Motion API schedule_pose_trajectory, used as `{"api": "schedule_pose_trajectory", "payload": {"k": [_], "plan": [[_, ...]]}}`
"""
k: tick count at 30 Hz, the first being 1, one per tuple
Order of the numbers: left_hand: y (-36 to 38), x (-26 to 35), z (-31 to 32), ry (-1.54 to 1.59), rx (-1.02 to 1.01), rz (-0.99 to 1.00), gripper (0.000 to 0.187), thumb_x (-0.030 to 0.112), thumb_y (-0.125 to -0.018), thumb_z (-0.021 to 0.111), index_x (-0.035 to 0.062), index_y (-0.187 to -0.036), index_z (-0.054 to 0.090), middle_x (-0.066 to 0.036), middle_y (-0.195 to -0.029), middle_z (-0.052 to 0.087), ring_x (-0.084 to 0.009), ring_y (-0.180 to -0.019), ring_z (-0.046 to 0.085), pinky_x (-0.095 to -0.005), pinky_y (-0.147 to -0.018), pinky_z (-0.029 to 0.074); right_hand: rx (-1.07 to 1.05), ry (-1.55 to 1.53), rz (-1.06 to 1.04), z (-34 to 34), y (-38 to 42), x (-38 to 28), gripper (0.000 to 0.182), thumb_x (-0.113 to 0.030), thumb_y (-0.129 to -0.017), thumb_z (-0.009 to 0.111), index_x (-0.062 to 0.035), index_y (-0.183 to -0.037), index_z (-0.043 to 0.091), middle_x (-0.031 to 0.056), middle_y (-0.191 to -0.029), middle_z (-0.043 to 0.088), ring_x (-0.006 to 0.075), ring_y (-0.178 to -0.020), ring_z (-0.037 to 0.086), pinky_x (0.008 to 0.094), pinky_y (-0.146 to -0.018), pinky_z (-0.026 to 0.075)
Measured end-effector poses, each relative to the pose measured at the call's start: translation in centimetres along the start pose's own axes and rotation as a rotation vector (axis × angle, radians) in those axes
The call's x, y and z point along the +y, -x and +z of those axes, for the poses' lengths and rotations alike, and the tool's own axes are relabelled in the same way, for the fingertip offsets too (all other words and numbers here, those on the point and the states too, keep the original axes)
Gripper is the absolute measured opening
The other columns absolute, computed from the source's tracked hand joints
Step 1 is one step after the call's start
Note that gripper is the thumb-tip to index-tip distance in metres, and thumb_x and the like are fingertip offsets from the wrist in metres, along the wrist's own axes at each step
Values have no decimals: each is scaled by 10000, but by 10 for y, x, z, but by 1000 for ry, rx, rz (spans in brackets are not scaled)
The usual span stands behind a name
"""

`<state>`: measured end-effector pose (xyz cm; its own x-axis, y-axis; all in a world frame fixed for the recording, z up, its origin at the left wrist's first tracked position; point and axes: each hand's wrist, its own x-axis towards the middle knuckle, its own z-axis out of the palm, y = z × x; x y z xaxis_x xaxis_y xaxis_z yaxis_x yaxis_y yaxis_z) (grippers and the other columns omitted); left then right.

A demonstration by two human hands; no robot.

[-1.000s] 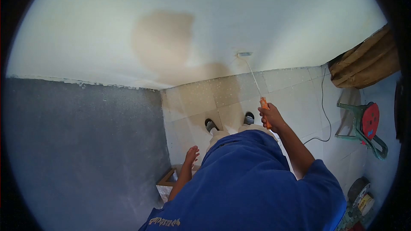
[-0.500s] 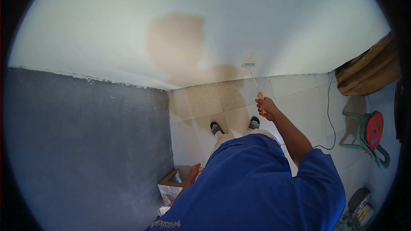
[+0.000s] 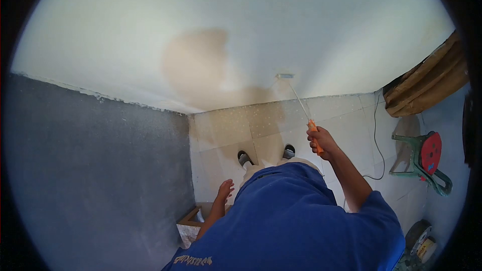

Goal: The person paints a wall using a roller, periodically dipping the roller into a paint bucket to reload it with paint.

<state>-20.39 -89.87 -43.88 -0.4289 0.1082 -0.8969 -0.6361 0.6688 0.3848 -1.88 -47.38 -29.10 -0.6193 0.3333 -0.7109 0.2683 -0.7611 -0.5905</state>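
Observation:
My right hand (image 3: pixel 324 143) is wrapped round the orange handle of a small paint roller (image 3: pixel 285 76). Its thin metal rod slants up and left to the roller head, which lies at the lower part of the pale wall (image 3: pixel 341 25); firm contact is hard to judge. My left hand (image 3: pixel 226 190) hangs at my left side, holding nothing, fingers apart and slightly bent. Near that hand stands an open box (image 3: pixel 188 227) with a brown rim, partly hidden by my forearm.
A dark grey surface (image 3: pixel 100 170) fills the left side. Pale speckled tiles (image 3: pixel 326 108) form the floor round my feet. A cable (image 3: pixel 375 140) runs across them on the right. Beyond are a green stool with red seat (image 3: pixel 431 153), a brown curtain (image 3: pixel 427 83) and a round dark object (image 3: pixel 416 236).
The view has shifted a little. The roller head now sits slightly farther above the floor edge and more to the left. My left hand has come out farther from my body.

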Motion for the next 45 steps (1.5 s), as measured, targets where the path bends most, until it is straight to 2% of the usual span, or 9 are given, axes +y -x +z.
{"api": "schedule_pose_trajectory", "payload": {"k": [11,14,16,19,21,23,28,36,45], "plan": [[-1,-57,-30,44,-7,-66,495,462,-807,519,197,-1219,443,-29,-1135,502,-222,-1016,480,-451,-822,341,21,-49,0,10,-21,13,169,-148,-817,548,-97,-883,401,-8,-642,437,63,-430,403,204,-342,333],[-2,-93,-43,-233,-155,242,464,407,-825,520,148,-1205,463,-46,-1121,499,-221,-1001,478,-401,-805,376,5,-78,-28,5,29,-9,172,-155,-817,549,-95,-893,408,-9,-649,435,62,-432,402,202,-346,337],[-38,-113,-47,239,-237,32,437,340,-841,517,84,-1192,471,-73,-1110,502,-220,-969,481,-342,-770,410,5,-86,-42,5,49,-11,166,-163,-823,540,-96,-904,412,-14,-646,434,53,-424,394,195,-346,327],[-32,-107,-31,187,-139,139,414,299,-851,511,34,-1167,475,-90,-1089,510,-224,-959,484,-310,-729,429,-3,-69,-40,-4,35,1,163,-159,-822,542,-98,-889,407,-13,-644,437,58,-426,398,202,-348,329],[-5,-65,-11,-205,-52,190,430,352,-834,524,80,-1163,483,-74,-1093,517,-219,-971,486,-356,-752,410,3,-66,-26,-6,5,17,160,-158,-821,542,-99,-878,405,-11,-644,440,62,-428,401,207,-349,332],[-13,-51,-8,34,-15,-47,465,425,-813,527,136,-1173,473,-49,-1121,514,-209,-996,487,-407,-780,377,5,-62,-16,-1,-27,30,158,-157,-820,542,-100,-868,402,-10,-644,443,65,-430,404,212,-351,335],[-6,-14,-2,-8,0,35,497,473,-794,528,182,-1190,449,-27,-1142,512,-203,-997,490,-431,-797,347,4,-76,-18,9,-46,37,169,-166,-814,552,-98,-852,402,-3,-645,448,73,-436,412,219,-354,342],[-14,-68,-13,82,29,40,458,472,-793,520,196,-1155,481,-23,-1100,529,-203,-953,505,-415,-736,359,48,-81,-95,8,24,28,134,-160,-825,531,-95,-883,429,3,-651,448,71,-425,407,210,-337,333],[-41,-107,-20,116,45,-26,442,438,-792,521,175,-1146,491,-26,-1040,533,-200,-889,498,-412,-714,371,95,-36,-23,11,-57,64,149,-185,-827,539,-117,-878,417,-11,-622,447,63,-432,402,200,-339,325]]}}
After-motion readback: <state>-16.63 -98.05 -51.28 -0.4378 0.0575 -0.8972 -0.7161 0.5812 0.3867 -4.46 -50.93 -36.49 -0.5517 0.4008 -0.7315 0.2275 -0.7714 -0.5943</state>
